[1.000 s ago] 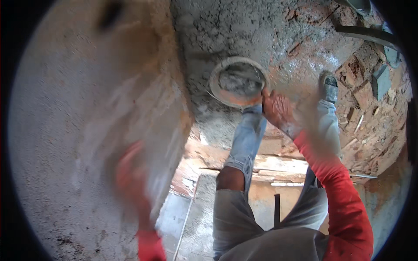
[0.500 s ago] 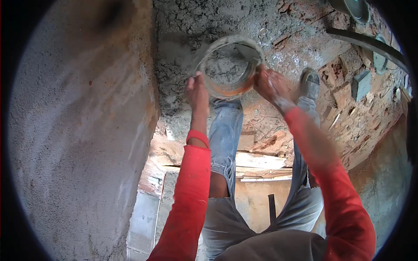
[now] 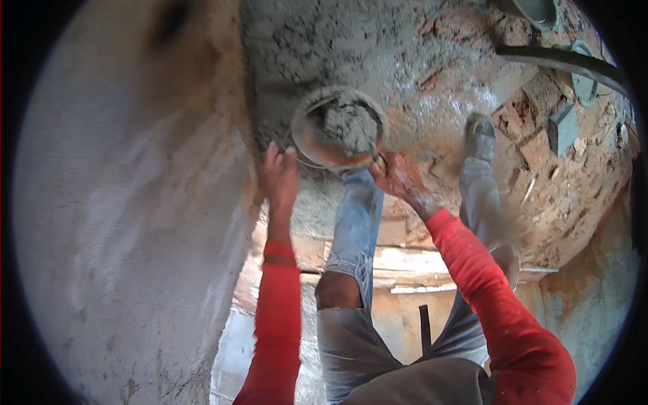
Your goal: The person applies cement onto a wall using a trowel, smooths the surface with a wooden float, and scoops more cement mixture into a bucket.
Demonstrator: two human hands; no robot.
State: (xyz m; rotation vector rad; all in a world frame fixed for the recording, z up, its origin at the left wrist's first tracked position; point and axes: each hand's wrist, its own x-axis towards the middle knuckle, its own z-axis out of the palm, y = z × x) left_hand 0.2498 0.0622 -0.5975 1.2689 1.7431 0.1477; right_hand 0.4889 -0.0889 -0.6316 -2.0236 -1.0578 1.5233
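A round bucket (image 3: 312,145) smeared with cement stands near my feet, its mouth facing up toward me. Wet grey mortar (image 3: 351,125) lies heaped inside it. At the bucket's lower right rim, my right hand (image 3: 403,177) is closed, gripping the edge. My left hand (image 3: 279,177) is off the rim, just left of the bucket and close to the wall, with its fingers apart and nothing visible in them. A thin curved line, perhaps a wire handle, shows below the bucket's left side.
A rough plastered wall (image 3: 128,236) rises close on my left. Wet mortar (image 3: 297,40) covers the ground beyond the bucket. To the right lie broken bricks (image 3: 536,148), a grey block (image 3: 561,129), a dark curved strip (image 3: 560,62) and a green-rimmed container (image 3: 584,74).
The bucket has come nearer to me, and a heap of mortar now shows clearly inside. My left hand has left its rim and moved left and nearer; my right hand stays at the edge.
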